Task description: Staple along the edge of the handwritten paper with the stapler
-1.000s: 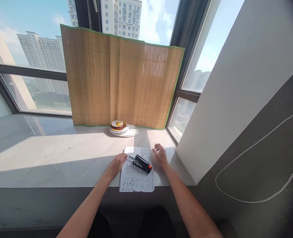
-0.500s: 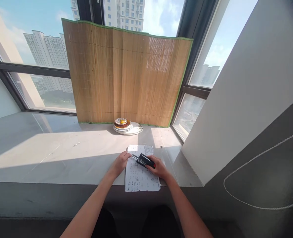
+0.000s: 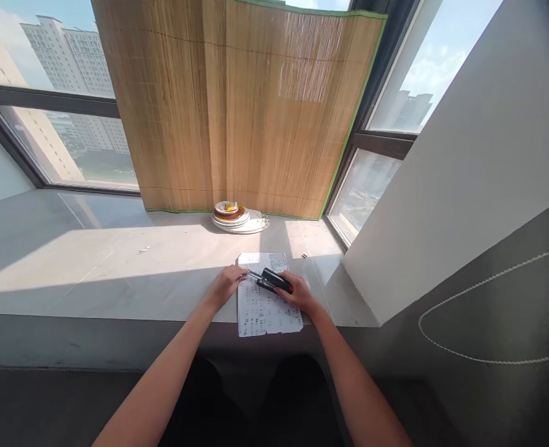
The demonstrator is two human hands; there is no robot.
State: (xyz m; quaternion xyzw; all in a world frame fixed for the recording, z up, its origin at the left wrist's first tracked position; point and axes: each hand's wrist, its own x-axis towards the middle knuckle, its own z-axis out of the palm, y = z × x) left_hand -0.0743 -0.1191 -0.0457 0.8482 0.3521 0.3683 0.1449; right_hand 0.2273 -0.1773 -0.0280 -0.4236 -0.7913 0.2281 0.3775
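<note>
My right hand is wrapped round the rear of a black stapler, its top cover lifted apart from the base. A thin silver metal part reaches out from the stapler to the left. At its end, the fingertips of my left hand are pinched together; what exactly lies between them is too small to see. Both hands are just above a sheet of paper covered in handwriting, with its torn lower edge over the ledge's front.
On the pale ledge, a small dark strip lies right of the paper and white scraps lie left. Stacked plates stand before a bamboo mat leaning on the window. A white cord hangs at right.
The view has tipped downward, so everything sits higher in the picture. My hands keep nearly the same hold on the stapler and its silver part.
</note>
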